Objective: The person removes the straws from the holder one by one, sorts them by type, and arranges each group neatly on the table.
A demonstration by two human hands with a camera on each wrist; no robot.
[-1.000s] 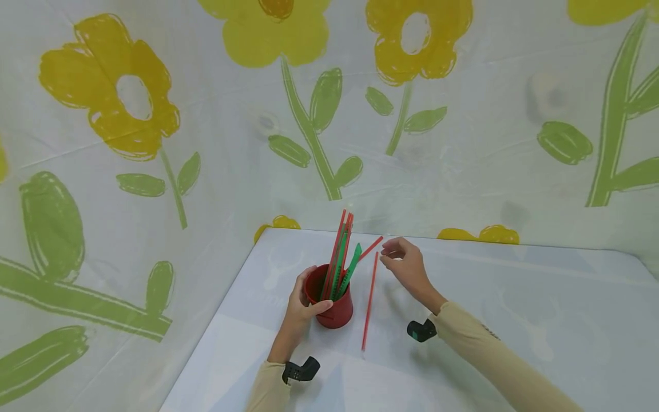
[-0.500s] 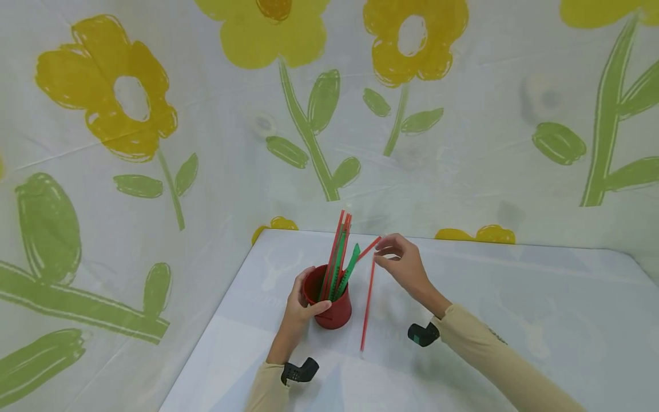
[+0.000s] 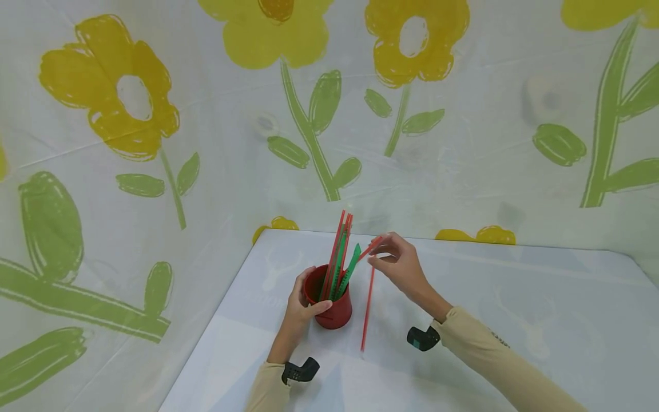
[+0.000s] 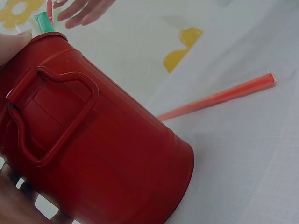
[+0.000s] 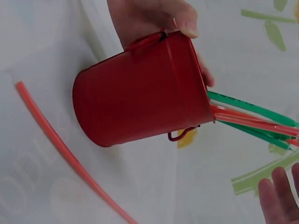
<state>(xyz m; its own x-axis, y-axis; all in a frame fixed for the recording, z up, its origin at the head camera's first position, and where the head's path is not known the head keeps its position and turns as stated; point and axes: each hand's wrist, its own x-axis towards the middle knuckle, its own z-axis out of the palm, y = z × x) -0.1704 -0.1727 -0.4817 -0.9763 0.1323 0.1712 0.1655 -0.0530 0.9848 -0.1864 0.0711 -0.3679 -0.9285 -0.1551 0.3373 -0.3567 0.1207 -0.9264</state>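
A small red metal pail with side handles stands tilted on the table, and my left hand grips it, thumb over the near side. Several red and green drinking straws in clear wrappers stick up from it. One red straw leans out to the right. Around that straw's upper end, my right hand has its thumb and fingers parted; the right wrist view shows its fingers extended close below the straw ends. A loose red straw lies beside the pail.
The white tabletop stretches to the right. Behind it hangs a white cloth printed with yellow flowers and green leaves. A black wrist camera sits on the right arm, another on the left.
My right hand has moved left, from beside the loose straw's far end to the tip of the leaning red straw. The left hand and pail have stayed in place.
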